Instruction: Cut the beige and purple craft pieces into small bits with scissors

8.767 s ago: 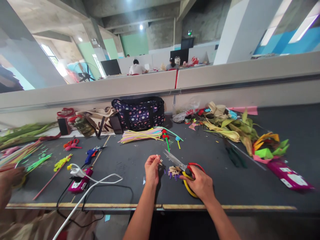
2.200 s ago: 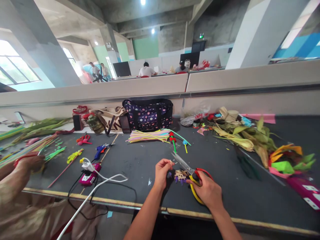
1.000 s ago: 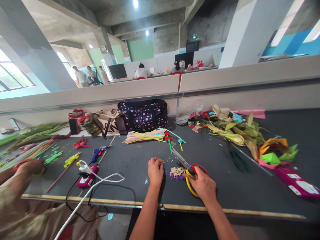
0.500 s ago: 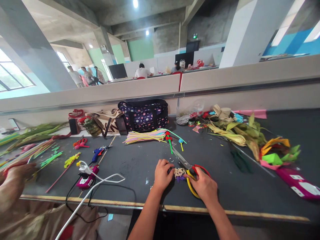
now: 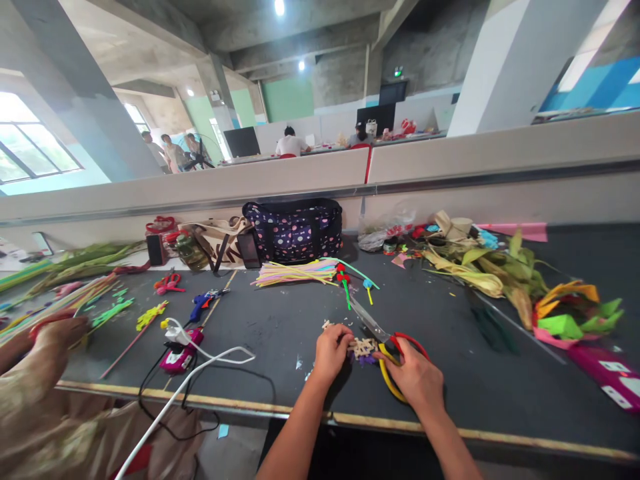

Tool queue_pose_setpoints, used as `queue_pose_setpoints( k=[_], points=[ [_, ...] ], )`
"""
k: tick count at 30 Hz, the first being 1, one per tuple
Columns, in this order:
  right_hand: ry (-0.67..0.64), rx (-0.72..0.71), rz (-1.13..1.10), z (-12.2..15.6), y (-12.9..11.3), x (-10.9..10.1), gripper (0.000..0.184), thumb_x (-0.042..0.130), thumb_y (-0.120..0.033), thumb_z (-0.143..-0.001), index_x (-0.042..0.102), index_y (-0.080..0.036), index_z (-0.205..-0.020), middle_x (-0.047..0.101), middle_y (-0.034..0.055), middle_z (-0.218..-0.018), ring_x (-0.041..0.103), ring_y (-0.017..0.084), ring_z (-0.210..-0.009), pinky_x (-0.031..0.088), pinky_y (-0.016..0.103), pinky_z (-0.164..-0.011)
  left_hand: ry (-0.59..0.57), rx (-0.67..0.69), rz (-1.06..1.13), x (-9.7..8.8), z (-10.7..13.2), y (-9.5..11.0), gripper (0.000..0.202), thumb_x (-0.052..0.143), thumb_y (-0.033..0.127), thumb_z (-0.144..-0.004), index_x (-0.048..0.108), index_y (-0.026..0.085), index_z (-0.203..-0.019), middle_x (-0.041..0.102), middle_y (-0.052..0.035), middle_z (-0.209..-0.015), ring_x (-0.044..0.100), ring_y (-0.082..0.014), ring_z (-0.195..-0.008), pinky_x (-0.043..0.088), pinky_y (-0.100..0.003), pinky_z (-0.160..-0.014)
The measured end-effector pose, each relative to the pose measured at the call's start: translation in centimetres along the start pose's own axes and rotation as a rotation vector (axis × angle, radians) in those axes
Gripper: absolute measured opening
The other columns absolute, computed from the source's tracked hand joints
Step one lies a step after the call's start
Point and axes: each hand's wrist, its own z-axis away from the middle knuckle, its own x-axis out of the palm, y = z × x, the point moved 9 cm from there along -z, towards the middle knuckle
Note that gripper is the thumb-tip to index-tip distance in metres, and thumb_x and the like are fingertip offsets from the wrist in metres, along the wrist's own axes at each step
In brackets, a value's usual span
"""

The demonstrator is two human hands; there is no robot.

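My right hand (image 5: 416,375) is closed round the red and yellow handles of large scissors (image 5: 369,321). Their blades point away and to the left over the dark table. A cluster of short beige pieces (image 5: 363,347) lies between my hands, with purple bits (image 5: 367,359) under its near edge. My left hand (image 5: 332,352) has its fingers curled together at the left side of this cluster; what they pinch is hidden. Just beyond that hand shows another small beige piece (image 5: 327,325). Past the scissor tips are red-and-green stemmed pieces (image 5: 345,283) and a blue-and-yellow one (image 5: 368,291).
A bundle of pastel pipe cleaners (image 5: 297,272) lies before a dotted dark bag (image 5: 295,230). Left are a blue glue gun (image 5: 203,304), a magenta power strip (image 5: 180,353) with a white cable, and a co-worker's arm (image 5: 47,350). Dried husks (image 5: 510,277) lie right.
My left hand has shifted slightly, and a small beige piece now shows beyond it. The scissors stay in my right hand. The whole view has moved a little to the left.
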Motion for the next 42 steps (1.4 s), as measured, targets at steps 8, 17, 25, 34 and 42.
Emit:
queue_pose_setpoints(
  k=[8, 17, 25, 34, 42],
  points=[
    [-0.011, -0.001, 0.01, 0.1, 0.2, 0.4, 0.054, 0.044, -0.065, -0.085, 0.059, -0.022, -0.113, 0.072, 0.0035, -0.091, 0.066, 0.018, -0.076, 0.038, 0.026, -0.058, 0.036, -0.007, 0.024, 0.1, 0.0, -0.4, 0.01, 0.06, 0.02, -0.079, 0.07, 0.023, -0.075, 0.066, -0.0027, -0.075, 0.057, -0.0183, -0.074, 0.04, -0.028, -0.07],
    [-0.034, 0.027, 0.037, 0.0, 0.2, 0.1, 0.061, 0.039, -0.069, -0.085, 0.059, -0.019, -0.114, 0.071, 0.0054, -0.084, 0.065, 0.018, -0.07, 0.037, 0.027, -0.056, 0.269, 0.155, -0.205, -2.3, 0.1, 1.9, 0.029, 0.058, 0.009, -0.08, 0.067, 0.024, -0.103, 0.062, -0.0061, -0.112, 0.052, -0.0208, -0.106, 0.043, -0.036, -0.089],
    [-0.022, 0.073, -0.017, -0.1, 0.4, -0.5, 0.055, 0.042, -0.066, -0.085, 0.06, -0.021, -0.111, 0.07, 0.0043, -0.077, 0.065, 0.019, -0.072, 0.035, 0.026, -0.057, 0.345, 0.111, -0.326, -3.4, 0.4, 1.9, 0.01, 0.059, 0.017, -0.083, 0.066, 0.02, -0.077, 0.06, -0.0042, -0.089, 0.052, -0.0188, -0.09, 0.041, -0.033, -0.081],
    [-0.041, 0.078, -0.034, -0.1, 0.6, -0.2, 0.055, 0.044, -0.065, -0.084, 0.059, -0.021, -0.113, 0.069, 0.004, -0.076, 0.065, 0.019, -0.07, 0.033, 0.026, -0.056, 0.128, 0.133, -0.423, -1.5, 0.0, 1.5, 0.013, 0.062, 0.012, -0.078, 0.068, 0.022, -0.083, 0.061, -0.0033, -0.086, 0.051, -0.0197, -0.087, 0.039, -0.033, -0.077],
    [0.011, -0.006, 0.012, 0.0, -0.2, -0.3, 0.055, 0.042, -0.064, -0.086, 0.059, -0.019, -0.112, 0.071, 0.0062, -0.087, 0.065, 0.018, -0.075, 0.035, 0.025, -0.059, -0.021, 0.179, -0.573, 0.6, 0.3, 2.1, 0.009, 0.068, 0.025, -0.078, 0.072, 0.026, -0.086, 0.061, -0.005, -0.088, 0.049, -0.0225, -0.09, 0.036, -0.035, -0.076]
  ],
)
